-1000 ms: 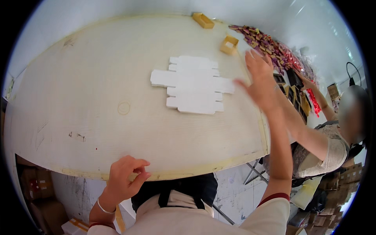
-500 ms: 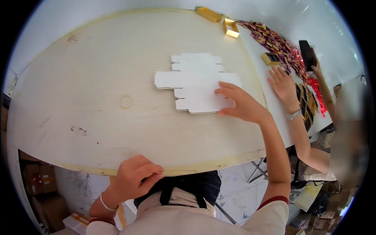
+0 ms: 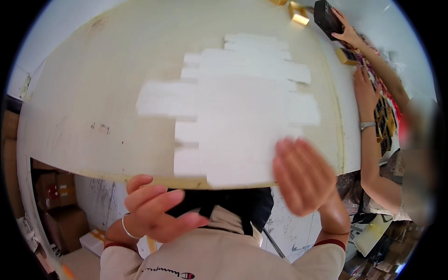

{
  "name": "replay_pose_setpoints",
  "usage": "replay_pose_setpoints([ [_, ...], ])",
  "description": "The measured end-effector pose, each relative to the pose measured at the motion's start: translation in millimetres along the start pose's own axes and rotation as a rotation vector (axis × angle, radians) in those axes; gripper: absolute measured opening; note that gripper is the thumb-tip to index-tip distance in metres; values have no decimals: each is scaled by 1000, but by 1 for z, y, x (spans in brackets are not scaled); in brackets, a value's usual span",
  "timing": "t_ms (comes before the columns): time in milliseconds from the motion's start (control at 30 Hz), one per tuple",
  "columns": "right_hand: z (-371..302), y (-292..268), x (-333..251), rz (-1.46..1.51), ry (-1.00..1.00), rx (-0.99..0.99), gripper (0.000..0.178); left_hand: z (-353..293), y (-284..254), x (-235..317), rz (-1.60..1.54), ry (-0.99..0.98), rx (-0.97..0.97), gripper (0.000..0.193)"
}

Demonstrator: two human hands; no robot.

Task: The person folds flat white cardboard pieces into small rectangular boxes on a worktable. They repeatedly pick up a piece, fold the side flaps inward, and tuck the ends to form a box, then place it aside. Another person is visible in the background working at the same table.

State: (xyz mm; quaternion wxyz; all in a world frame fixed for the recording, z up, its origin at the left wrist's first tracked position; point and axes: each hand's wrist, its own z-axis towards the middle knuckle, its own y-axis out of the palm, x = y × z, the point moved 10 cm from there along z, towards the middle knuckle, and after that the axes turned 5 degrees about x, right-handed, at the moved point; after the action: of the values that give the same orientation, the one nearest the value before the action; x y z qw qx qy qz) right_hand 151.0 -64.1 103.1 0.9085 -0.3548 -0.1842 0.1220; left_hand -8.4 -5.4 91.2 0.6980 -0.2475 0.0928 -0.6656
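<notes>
A flat white box blank [image 3: 242, 121] with cut flaps along its sides is raised over the table near me, slightly blurred. My right hand [image 3: 303, 175] closes on its near right edge, fingers pressed together and thumb hidden. Beyond its far edge more white blanks [image 3: 256, 44] lie on the table, partly covered. Just off the table's front edge, my left hand [image 3: 158, 205] holds nothing, its fingers curved and apart below the blank's near left corner.
The pale table [image 3: 84, 84] curves away to the left. At right, another person's hand [image 3: 367, 93] rests by gold boxes with dark insides [image 3: 385, 121]; their other hand holds a black container [image 3: 329, 21]. An open gold box [image 3: 298, 13] stands at the back. Cardboard boxes [image 3: 65, 224] sit below left.
My right hand has drawn a white blank up and toward me from the pile. My left hand has opened its fingers. The other person's black container has moved left and farther back.
</notes>
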Motion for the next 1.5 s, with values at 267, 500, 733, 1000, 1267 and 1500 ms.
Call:
replay_pose_setpoints([
  [267,-63,40,-45,367,297,-75,22,-40,61,2,-150,-54,-389,20],
  [500,-55,69,2,568,628,-198,23,-27,81,-31,-136,-287,-439,18],
  [733,-52,64,-30,266,338,-151,29,-25,86,-28,109,-83,-385,18],
  [1000,-62,55,-60,191,274,-190,25,-48,77,3,-6,5,-451,19],
  [1267,-45,90,-20,556,580,-428,19,-33,96,-37,-165,-324,-569,8],
  [1500,-42,90,-24,467,555,-395,19,-30,96,-35,-135,-328,-598,13],
])
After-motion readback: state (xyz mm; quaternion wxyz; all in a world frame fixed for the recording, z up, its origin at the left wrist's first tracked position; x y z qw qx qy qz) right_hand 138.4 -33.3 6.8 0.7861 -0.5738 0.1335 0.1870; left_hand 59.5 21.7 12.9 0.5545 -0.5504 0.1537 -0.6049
